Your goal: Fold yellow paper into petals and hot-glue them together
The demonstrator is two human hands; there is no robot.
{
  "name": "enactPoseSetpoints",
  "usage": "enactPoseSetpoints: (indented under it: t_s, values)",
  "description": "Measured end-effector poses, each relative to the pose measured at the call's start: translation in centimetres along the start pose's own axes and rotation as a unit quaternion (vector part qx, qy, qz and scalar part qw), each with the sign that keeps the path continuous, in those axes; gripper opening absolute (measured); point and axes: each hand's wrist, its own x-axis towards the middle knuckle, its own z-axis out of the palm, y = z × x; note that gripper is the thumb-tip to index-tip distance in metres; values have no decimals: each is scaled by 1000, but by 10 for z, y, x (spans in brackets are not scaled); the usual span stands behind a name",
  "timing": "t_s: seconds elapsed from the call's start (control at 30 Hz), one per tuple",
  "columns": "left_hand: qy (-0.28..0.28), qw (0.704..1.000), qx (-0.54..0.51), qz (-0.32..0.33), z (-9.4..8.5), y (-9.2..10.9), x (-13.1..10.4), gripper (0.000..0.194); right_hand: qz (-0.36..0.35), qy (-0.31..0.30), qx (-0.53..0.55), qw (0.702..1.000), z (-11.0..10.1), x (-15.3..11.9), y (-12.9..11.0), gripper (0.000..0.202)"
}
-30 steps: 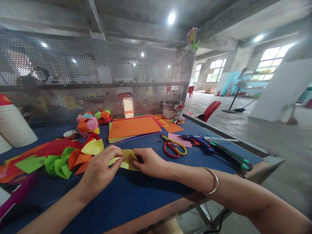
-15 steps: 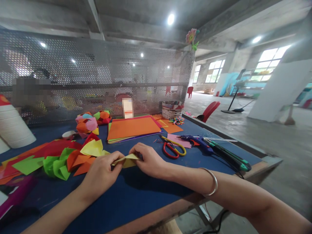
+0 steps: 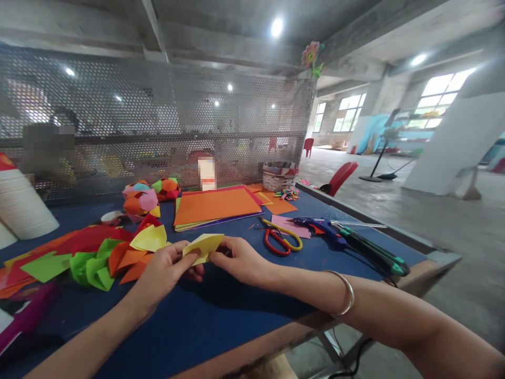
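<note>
A small piece of yellow paper [image 3: 205,246], folded, is held up over the blue table between my two hands. My left hand [image 3: 170,267] pinches its left side, thumb on the near face and other fingers partly hidden behind. The right edge is gripped by my right hand [image 3: 240,259] between thumb and fingers. Just beyond my left hand lie a folded yellow piece [image 3: 149,238], orange pieces [image 3: 132,263] and green folded pieces [image 3: 97,266]. Scissors [image 3: 281,239] with red and yellow handles rest beyond my right hand.
A stack of coloured paper [image 3: 219,207] lies at the back, near paper balls [image 3: 141,202] and a woven basket [image 3: 280,176]. On the right are a blue glue gun [image 3: 321,227] and a green-black cutter [image 3: 373,251]. Paper cups [image 3: 26,202] stand left. A mesh panel [image 3: 236,118] borders the back.
The yellow paper has been tilted up, so more of its face shows. My left hand's fingers have shifted beneath and behind it; my right hand stays near the same place.
</note>
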Motion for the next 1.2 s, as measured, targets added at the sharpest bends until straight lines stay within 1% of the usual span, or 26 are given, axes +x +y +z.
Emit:
enactPoseSetpoints:
  t_s: [0.07,0.17,0.23,0.33,0.43,0.6,0.73,0.83,0.93,1.07,1.13,1.2]
  values:
    - [-21,999,28,-2,1,0,0,37,-12,25,-33,999,-2,-1,-2,14]
    - [-20,996,87,-8,2,-2,1,42,-27,58,-63,996,-4,-2,-6,11]
    - [-16,993,115,-9,2,-4,1,50,-32,57,-59,996,-5,-2,-8,11]
    - [-21,991,132,4,2,-7,2,55,-30,29,-60,997,-4,-2,-7,16]
    - [-33,993,109,5,2,-7,2,52,-25,14,-86,996,-4,-2,-6,21]
    - [-56,997,33,-32,0,-2,0,43,-28,25,-108,993,-7,-1,-7,20]
    - [-56,997,16,-50,-2,0,-1,39,-32,31,-102,994,-8,-1,-6,19]
    - [-54,997,36,-47,-3,1,-2,36,-34,32,-101,994,-7,-1,-4,20]
    - [-62,995,76,-30,-4,4,-2,34,-34,23,-106,993,-6,-1,-4,19]
    - [-77,992,101,-24,-2,5,-3,37,-39,20,-134,990,-7,-1,-5,18]
    - [-68,991,110,-19,-1,3,-3,38,-42,23,-145,988,-8,0,-5,20]
    - [-41,991,127,5,-1,0,-2,36,-46,23,-147,988,-9,0,-5,20]
